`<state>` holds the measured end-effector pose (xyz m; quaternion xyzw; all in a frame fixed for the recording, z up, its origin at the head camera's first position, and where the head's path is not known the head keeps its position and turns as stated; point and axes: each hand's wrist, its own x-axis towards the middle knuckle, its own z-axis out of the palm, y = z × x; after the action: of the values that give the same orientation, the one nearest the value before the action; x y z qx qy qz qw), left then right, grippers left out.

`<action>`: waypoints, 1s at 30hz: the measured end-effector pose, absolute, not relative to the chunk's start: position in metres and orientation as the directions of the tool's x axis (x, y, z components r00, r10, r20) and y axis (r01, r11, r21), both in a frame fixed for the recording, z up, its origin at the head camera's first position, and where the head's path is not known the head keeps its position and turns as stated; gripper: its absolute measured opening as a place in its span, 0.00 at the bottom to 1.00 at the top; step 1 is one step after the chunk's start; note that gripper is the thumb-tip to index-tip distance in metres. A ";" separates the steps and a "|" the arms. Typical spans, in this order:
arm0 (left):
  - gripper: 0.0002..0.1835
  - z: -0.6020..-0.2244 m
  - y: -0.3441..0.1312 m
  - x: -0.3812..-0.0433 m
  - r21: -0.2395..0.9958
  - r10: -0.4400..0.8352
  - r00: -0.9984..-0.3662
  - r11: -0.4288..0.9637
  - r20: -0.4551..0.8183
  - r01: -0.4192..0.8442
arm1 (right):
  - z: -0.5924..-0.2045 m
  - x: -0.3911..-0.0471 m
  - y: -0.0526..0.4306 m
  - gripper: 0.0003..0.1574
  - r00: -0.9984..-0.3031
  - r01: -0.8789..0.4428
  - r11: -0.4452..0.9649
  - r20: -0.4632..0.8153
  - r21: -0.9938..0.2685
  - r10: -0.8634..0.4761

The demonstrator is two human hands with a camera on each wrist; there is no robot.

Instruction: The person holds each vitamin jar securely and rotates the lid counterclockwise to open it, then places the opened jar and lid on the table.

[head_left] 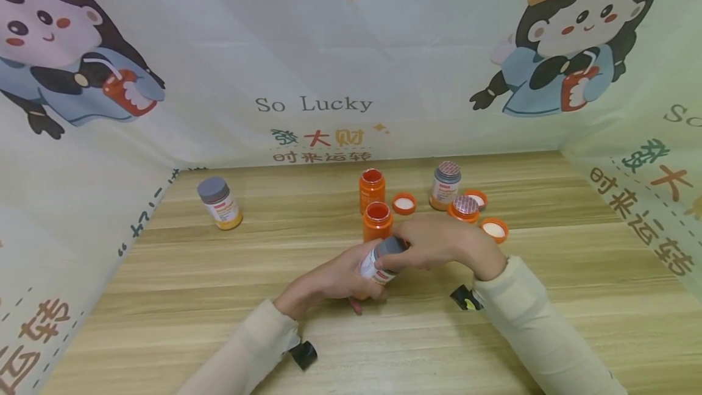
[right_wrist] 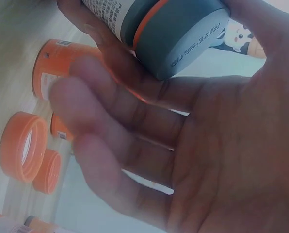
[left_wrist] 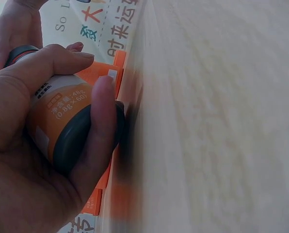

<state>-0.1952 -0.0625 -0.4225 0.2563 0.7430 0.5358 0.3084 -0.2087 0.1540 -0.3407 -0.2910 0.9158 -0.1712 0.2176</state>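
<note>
My left hand [head_left: 342, 276] grips a small supplement bottle [head_left: 372, 270] with a white and orange label, holding it tilted above the table. In the left wrist view the fingers wrap round the bottle [left_wrist: 62, 111] near its dark grey base. Its grey cap [head_left: 390, 245] is on the mouth end. My right hand [head_left: 446, 239] has thumb and index finger on either side of this cap [right_wrist: 183, 39], while the other fingers extend loosely below it. An orange seam shows beneath the cap. Just beyond the hands stands an uncapped orange bottle [head_left: 377, 224].
Another open orange bottle [head_left: 372, 191] stands behind. To the right are a grey bottle [head_left: 445, 188] and an orange bottle [head_left: 465, 207], both foil-topped, with orange caps [head_left: 494, 230] lying about. A capped grey bottle [head_left: 221, 205] stands far left. Printed cloth [head_left: 307, 47] walls the table.
</note>
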 end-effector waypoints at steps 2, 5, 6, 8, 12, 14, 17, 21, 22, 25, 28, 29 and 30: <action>0.31 -0.422 -0.062 -0.195 0.953 0.709 -0.681 0.298 -0.184 0.053 | -0.341 -0.208 0.154 0.26 -0.737 -0.469 0.774 -0.294 -0.425 -0.608; 0.31 -0.422 -0.061 -0.195 0.952 0.709 -0.682 0.299 -0.179 0.061 | -0.342 -0.208 0.153 0.25 -0.737 -0.477 0.775 -0.290 -0.415 -0.610; 0.31 -0.422 -0.061 -0.195 0.952 0.708 -0.683 0.299 -0.178 0.062 | -0.342 -0.209 0.153 0.25 -0.738 -0.480 0.774 -0.288 -0.412 -0.611; 0.31 -0.422 -0.061 -0.195 0.952 0.707 -0.685 0.299 -0.177 0.062 | -0.342 -0.209 0.153 0.25 -0.738 -0.485 0.773 -0.283 -0.408 -0.613; 0.31 -0.422 -0.061 -0.195 0.952 0.705 -0.686 0.300 -0.181 0.056 | -0.343 -0.209 0.153 0.25 -0.738 -0.480 0.772 -0.284 -0.416 -0.612; 0.32 -0.422 -0.061 -0.195 0.952 0.705 -0.685 0.300 -0.181 0.057 | -0.343 -0.209 0.154 0.25 -0.737 -0.477 0.771 -0.286 -0.422 -0.612; 0.32 -0.423 -0.061 -0.195 0.952 0.703 -0.687 0.302 -0.181 0.058 | -0.342 -0.208 0.154 0.25 -0.735 -0.475 0.770 -0.289 -0.425 -0.613; 0.32 -0.422 -0.061 -0.195 0.951 0.702 -0.688 0.305 -0.183 0.058 | -0.341 -0.208 0.153 0.24 -0.734 -0.473 0.772 -0.294 -0.425 -0.612; 0.32 -0.422 -0.061 -0.195 0.951 0.702 -0.688 0.305 -0.183 0.058 | -0.341 -0.208 0.153 0.24 -0.734 -0.471 0.773 -0.296 -0.426 -0.611; 0.33 -0.421 -0.060 -0.195 0.951 0.702 -0.688 0.303 -0.182 0.058 | -0.341 -0.208 0.153 0.24 -0.733 -0.467 0.773 -0.301 -0.430 -0.610; 0.34 -0.422 -0.061 -0.195 0.954 0.703 -0.688 0.296 -0.181 0.051 | -0.341 -0.208 0.153 0.24 -0.729 -0.466 0.769 -0.302 -0.438 -0.614; 0.34 -0.422 -0.061 -0.195 0.955 0.704 -0.687 0.293 -0.180 0.051 | -0.341 -0.208 0.153 0.24 -0.725 -0.480 0.763 -0.294 -0.432 -0.623; 0.34 -0.422 -0.061 -0.195 0.955 0.705 -0.686 0.291 -0.179 0.050 | -0.341 -0.208 0.153 0.25 -0.722 -0.497 0.758 -0.283 -0.423 -0.632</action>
<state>-0.1954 -0.0612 -0.4220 0.2538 0.7438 0.5385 0.3040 -0.2084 0.1535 -0.3413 -0.3087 0.9138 -0.1607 0.2093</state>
